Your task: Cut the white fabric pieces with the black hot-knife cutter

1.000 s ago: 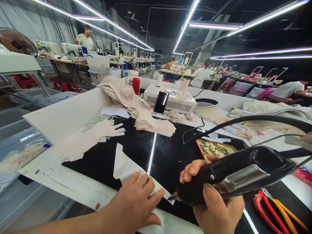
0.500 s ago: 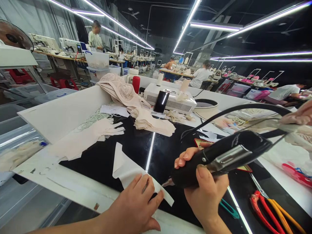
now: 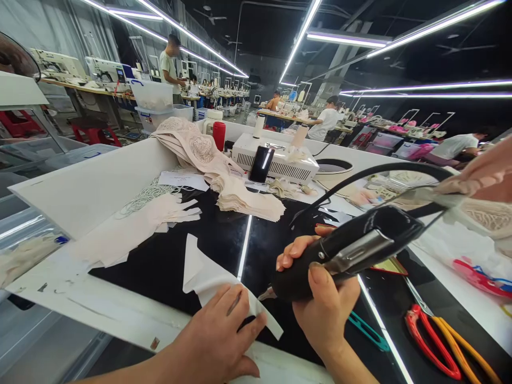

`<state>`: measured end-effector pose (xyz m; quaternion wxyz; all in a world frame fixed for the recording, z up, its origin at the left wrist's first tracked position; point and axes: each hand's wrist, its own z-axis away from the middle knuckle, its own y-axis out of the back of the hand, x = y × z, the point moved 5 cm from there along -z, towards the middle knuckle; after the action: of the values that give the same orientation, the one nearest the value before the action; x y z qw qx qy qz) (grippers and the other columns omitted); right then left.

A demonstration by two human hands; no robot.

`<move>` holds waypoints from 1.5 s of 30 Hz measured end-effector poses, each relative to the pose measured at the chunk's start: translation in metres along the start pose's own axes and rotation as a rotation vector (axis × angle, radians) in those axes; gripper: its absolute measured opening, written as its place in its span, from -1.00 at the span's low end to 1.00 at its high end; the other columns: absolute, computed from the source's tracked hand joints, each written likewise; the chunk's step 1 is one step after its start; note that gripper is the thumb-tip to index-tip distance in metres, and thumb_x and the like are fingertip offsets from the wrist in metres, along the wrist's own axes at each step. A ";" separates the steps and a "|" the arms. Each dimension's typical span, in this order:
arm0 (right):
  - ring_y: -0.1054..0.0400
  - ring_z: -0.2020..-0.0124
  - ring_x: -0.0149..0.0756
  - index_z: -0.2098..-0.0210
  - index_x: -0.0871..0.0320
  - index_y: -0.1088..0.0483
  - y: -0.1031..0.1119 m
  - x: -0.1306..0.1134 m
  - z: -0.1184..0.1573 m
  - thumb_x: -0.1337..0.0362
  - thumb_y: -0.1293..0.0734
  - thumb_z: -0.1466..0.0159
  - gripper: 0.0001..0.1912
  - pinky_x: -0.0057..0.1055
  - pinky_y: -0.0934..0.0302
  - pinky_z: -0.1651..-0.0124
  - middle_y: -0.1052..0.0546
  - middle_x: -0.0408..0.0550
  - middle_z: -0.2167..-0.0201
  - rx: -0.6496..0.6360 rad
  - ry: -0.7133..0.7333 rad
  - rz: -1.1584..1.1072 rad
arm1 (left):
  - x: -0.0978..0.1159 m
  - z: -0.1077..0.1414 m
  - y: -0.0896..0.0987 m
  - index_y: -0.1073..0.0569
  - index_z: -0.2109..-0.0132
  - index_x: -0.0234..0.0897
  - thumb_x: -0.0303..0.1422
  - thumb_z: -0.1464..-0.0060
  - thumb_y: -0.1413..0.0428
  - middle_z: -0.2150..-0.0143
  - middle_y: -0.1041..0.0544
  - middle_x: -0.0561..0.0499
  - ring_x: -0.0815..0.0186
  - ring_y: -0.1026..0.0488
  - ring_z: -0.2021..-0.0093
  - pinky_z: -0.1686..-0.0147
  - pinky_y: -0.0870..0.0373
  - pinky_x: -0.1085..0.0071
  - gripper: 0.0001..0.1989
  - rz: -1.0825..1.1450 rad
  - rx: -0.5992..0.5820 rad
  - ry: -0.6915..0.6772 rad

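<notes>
Left hand (image 3: 224, 328) palm down

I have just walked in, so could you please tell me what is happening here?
A person's right hand grips a black handheld tool, its tip at or near the edge of a pale fabric piece. The left hand rests on that piece at the near edge of the table. Scissors lie to the right, and stacked pale fabric lies farther back.

Scissors (image 3: 448, 335) right of handheld tool (image 3: 356, 252), phone (image 3: 262, 164) behind fabric piece (image 3: 206, 272)
</notes>
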<state>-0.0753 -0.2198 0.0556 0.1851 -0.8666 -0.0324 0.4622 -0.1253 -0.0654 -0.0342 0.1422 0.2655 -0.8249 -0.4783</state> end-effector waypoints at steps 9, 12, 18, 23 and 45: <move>-0.43 0.41 -0.33 -0.07 -0.03 -0.37 -0.004 0.008 0.000 0.14 -0.48 -0.36 -0.65 -0.32 -0.42 0.31 -0.48 -0.18 0.29 -0.035 -0.029 -0.021 | -0.004 0.000 0.000 -0.43 -0.26 -0.26 0.19 0.11 -0.44 -0.10 -0.52 -0.26 -0.09 -0.48 -0.17 -0.18 -0.50 -0.01 -0.07 0.054 -0.044 -0.024; -0.43 0.41 -0.34 -0.05 -0.03 -0.37 -0.007 0.008 -0.001 0.15 -0.48 -0.36 -0.66 -0.33 -0.42 0.31 -0.49 -0.18 0.29 -0.038 -0.024 -0.025 | -0.006 0.003 0.000 -0.41 -0.28 -0.26 0.19 0.07 -0.42 -0.12 -0.50 -0.28 -0.10 -0.46 -0.19 -0.20 -0.48 -0.02 -0.08 0.075 -0.053 -0.032; -0.42 0.42 -0.35 -0.05 -0.01 -0.35 -0.013 0.012 -0.004 0.13 -0.49 -0.35 -0.64 -0.34 -0.42 0.32 -0.49 -0.18 0.29 -0.036 -0.003 -0.060 | -0.008 0.006 -0.001 -0.39 -0.31 -0.25 0.18 0.04 -0.41 -0.14 -0.48 -0.31 -0.14 -0.44 -0.20 -0.19 -0.48 -0.09 -0.07 0.081 -0.083 -0.052; -0.42 0.44 -0.36 -0.05 -0.01 -0.34 -0.017 0.014 -0.004 0.17 -0.49 -0.34 -0.64 -0.38 -0.42 0.36 -0.49 -0.20 0.31 -0.045 0.002 -0.057 | -0.009 0.006 -0.002 -0.35 -0.35 -0.25 0.19 0.07 -0.41 -0.14 -0.48 -0.31 -0.14 -0.45 -0.19 -0.17 -0.49 -0.10 -0.02 0.085 -0.084 -0.067; -0.42 0.43 -0.41 0.00 -0.01 -0.36 -0.027 0.024 -0.009 0.21 -0.47 -0.35 -0.71 -0.43 -0.39 0.36 -0.52 -0.23 0.31 -0.076 0.016 -0.127 | -0.009 0.002 0.005 -0.45 -0.23 -0.23 0.14 0.26 -0.53 -0.08 -0.54 -0.19 -0.13 -0.48 -0.13 -0.06 -0.58 -0.01 -0.02 0.038 -0.023 -0.060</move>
<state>-0.0517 -0.1914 0.0509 0.1810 -0.8729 -0.1033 0.4412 -0.1208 -0.0569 -0.0302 0.1293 0.2337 -0.8282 -0.4927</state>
